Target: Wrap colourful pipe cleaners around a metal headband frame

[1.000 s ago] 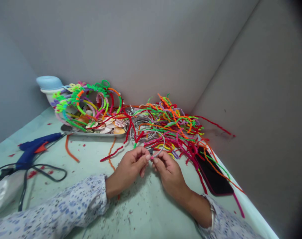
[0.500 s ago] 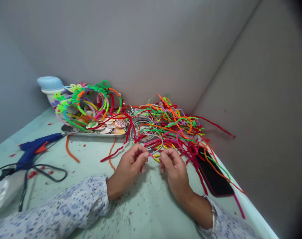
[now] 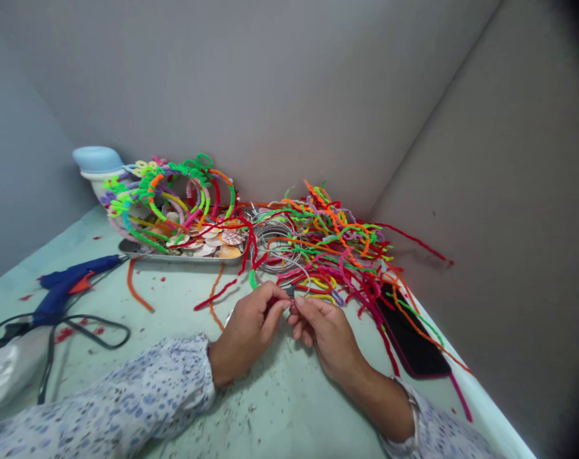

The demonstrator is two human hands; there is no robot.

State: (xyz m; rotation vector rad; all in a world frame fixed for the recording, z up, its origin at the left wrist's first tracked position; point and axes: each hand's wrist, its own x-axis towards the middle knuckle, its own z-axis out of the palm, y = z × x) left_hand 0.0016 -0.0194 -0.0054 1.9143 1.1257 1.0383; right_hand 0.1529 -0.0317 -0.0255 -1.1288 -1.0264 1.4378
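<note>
1. Three plain walls (image 3: pixel 251 95) enclose the scene on the left, the far side and the right.
2. Below them spreads a table (image 3: pixel 289 421) under a pale green cover, its near part dotted with dark and red specks.
3. Two spotted sleeves (image 3: pixel 127 389) reach in from the near left and near right.
4. A tangle of fuzzy stems (image 3: pixel 337 236), red, orange, green and pink, lies heaped at the far side, right of the middle.
5. Several fuzzy-wrapped bands (image 3: pixel 179 168) stand at the far left, above a metal tray (image 3: pixel 184 258) of shells (image 3: pixel 213 242).
6. A blue glue gun (image 3: pixel 55 299) lies at the left, nose to the tray's edge, its black cord looped nearer.
7. The left hand (image 3: pixel 251 325) and right hand (image 3: pixel 334 331) meet near the middle, both pinching a small pink piece between thumb and fingers.
8. A dark phone (image 3: pixel 413 338) lies at the right, partly under loose stems.
9. A white bottle (image 3: pixel 100 159) with a light blue cap leans behind the bands.
10. One thin grey hoop (image 3: pixel 309 280) arches up from the fingertips; its held end is hidden.
11. The pink piece (image 3: pixel 292 305) sits at the meeting fingertips, mostly covered.
</note>
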